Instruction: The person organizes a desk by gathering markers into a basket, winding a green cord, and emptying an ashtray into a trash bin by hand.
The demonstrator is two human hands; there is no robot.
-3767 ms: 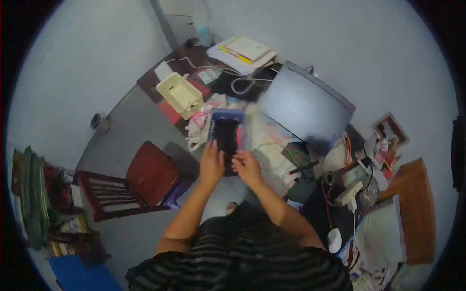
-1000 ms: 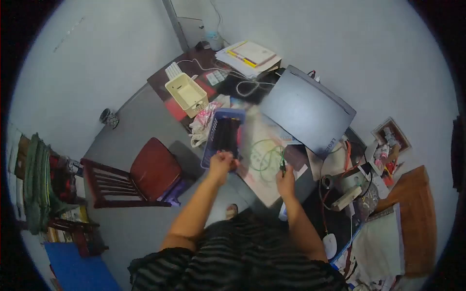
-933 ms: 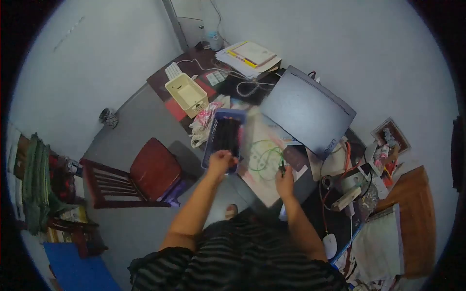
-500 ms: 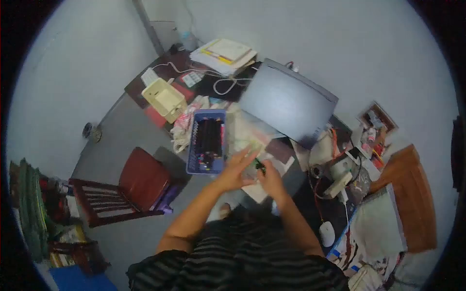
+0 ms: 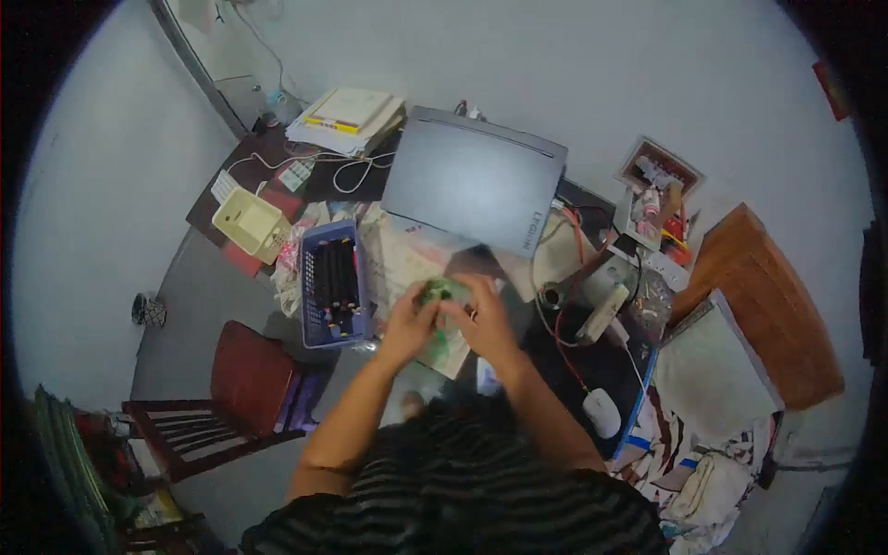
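Head view: thin green plastic-looking cord (image 5: 437,289), blurred
Left hand (image 5: 408,326), right hand (image 5: 485,326): curled at it; can't tell pinch from here
Cord: likely light, limp; grab dark end (image 5: 447,295)

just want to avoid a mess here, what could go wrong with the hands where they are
The blurred green item between the left hand and the right hand might slip, since the fingers are working close together.

The blue basket stands just beside the left hand, so a sideways bump could perhaps tip it and spill its dark sticks.
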